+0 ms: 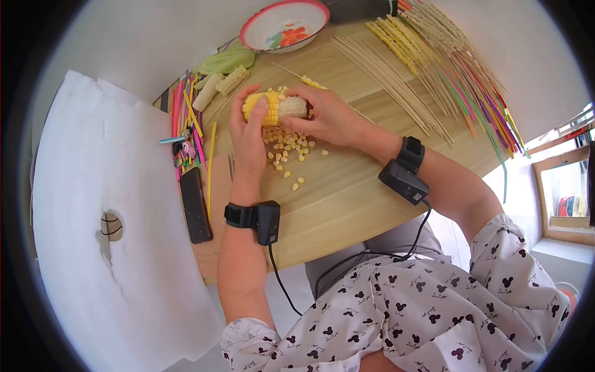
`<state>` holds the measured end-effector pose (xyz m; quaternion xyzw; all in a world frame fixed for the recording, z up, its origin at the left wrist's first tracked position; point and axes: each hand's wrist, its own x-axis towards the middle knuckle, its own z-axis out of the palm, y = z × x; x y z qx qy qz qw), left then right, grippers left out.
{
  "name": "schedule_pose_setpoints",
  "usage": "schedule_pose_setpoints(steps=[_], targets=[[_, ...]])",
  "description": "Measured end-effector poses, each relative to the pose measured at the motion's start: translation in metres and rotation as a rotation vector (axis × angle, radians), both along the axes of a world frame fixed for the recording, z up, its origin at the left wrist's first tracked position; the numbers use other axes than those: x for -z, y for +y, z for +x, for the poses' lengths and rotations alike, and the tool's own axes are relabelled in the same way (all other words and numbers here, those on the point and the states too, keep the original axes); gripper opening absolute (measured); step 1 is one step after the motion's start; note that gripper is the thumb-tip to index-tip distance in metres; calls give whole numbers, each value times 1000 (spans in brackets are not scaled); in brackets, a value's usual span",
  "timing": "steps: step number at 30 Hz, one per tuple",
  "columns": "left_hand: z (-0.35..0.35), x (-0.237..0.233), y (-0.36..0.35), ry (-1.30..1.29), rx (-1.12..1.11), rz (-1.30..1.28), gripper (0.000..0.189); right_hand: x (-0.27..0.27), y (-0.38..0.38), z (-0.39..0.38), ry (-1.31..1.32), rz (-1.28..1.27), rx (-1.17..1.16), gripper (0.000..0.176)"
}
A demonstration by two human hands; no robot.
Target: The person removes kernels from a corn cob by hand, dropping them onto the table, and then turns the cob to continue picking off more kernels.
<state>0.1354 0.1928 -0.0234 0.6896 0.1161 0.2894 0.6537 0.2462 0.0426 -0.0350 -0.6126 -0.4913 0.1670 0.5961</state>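
Both hands grip one partly stripped ear of corn above the wooden table. My left hand wraps round the yellow end, where kernels still sit in rows, with its thumb on top. My right hand closes round the bare whitish end. Loose kernels lie scattered on the table just below the ear. A stick with yellow kernels threaded on it lies behind my right hand, partly hidden by it.
Stripped cobs and a green husk lie at the back left, near coloured strips and a black phone. An enamel basin stands at the back. Bare sticks and kernel-covered sticks lie at the right.
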Motion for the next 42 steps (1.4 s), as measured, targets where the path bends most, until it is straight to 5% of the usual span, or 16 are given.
schedule_pose_setpoints(steps=[13,32,42], targets=[[-2,-10,-14,-44,54,54,43,-5,-1,6,518,-87,-151,43],[-2,-6,-5,-74,99,-140,47,-3,2,6,471,-80,-281,31],[-1,0,0,-73,34,-70,41,14,7,6,137,-19,-213,37]])
